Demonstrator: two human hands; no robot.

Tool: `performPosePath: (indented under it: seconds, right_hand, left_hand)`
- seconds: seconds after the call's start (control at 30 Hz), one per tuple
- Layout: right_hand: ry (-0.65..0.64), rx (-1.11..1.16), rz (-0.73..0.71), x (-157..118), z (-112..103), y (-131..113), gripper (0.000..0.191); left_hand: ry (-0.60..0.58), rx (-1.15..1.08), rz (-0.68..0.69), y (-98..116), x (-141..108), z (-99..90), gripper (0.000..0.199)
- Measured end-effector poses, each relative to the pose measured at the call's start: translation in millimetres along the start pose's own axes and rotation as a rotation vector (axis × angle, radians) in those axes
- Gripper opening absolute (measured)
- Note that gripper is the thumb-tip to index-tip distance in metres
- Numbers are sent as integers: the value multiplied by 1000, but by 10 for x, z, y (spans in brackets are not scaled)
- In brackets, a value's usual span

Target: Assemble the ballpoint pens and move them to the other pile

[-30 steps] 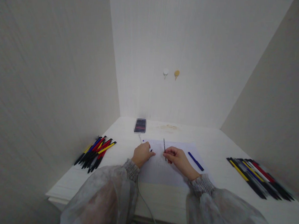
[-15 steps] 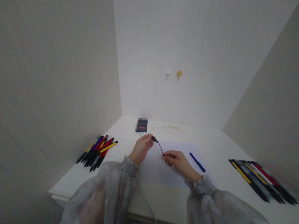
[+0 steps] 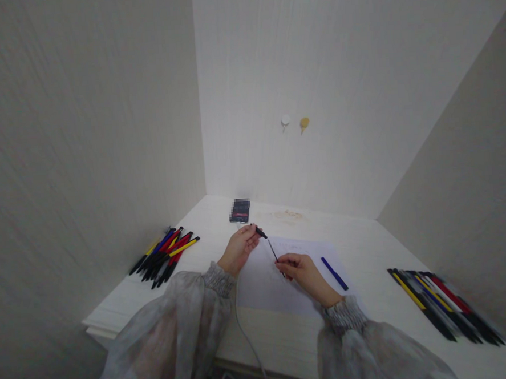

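Observation:
Over a white paper sheet (image 3: 259, 295), my left hand (image 3: 240, 249) is closed on a short black pen part (image 3: 261, 233) that points down to the right. My right hand (image 3: 301, 273) pinches a thin dark refill (image 3: 273, 250). The refill's upper end meets the tip of the black part, and its lower end sticks out below my right fingers. To the right of my right hand, a blue pen piece (image 3: 334, 274) lies slanted on the paper.
On the left lies a loose pile of pens (image 3: 165, 256). A row of pens (image 3: 444, 306) lies at the right. A phone (image 3: 239, 211) rests near the back wall, with a white cable (image 3: 246, 336) over the front edge. Two hooks (image 3: 304, 123) are on the wall.
The view has shifted very slightly. Both hands keep nearly the same place and grip, and the refill between them looks a little straighter.

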State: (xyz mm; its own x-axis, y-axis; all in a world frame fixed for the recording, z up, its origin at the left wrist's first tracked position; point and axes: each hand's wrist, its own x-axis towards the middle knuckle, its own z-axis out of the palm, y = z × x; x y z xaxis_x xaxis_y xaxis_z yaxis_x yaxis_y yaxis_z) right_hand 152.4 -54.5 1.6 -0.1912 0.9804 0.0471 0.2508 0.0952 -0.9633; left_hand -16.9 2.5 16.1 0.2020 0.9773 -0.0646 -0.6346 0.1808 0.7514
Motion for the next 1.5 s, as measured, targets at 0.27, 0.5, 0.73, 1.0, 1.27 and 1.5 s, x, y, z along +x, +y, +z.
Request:
performPosePath:
  seconds: [0.27, 0.5, 0.73, 1.0, 1.27, 1.5]
  right_hand:
    - [77, -109, -47, 8, -18, -2, 18]
    - [274, -318, -263, 0, -208, -62, 17]
    - [373, -416, -425, -54, -277, -175, 19]
    - [386, -298, -388, -87, -264, -228, 21]
    - [270, -246, -367, -86, -187, -215, 25]
    - [224, -201, -338, -75, -153, -177, 27]
  left_hand:
    - [-33, 102, 4, -8, -28, 11, 20]
    - [-56, 153, 13, 18, -56, 38, 22]
    - [-110, 324, 8, -7, -118, 108, 24]
    - [-401, 609, -75, -158, -139, 80, 27]
    - [-575, 613, -115, -234, -231, 178, 21]
    - [-584, 520, -97, -297, -235, 193, 17]
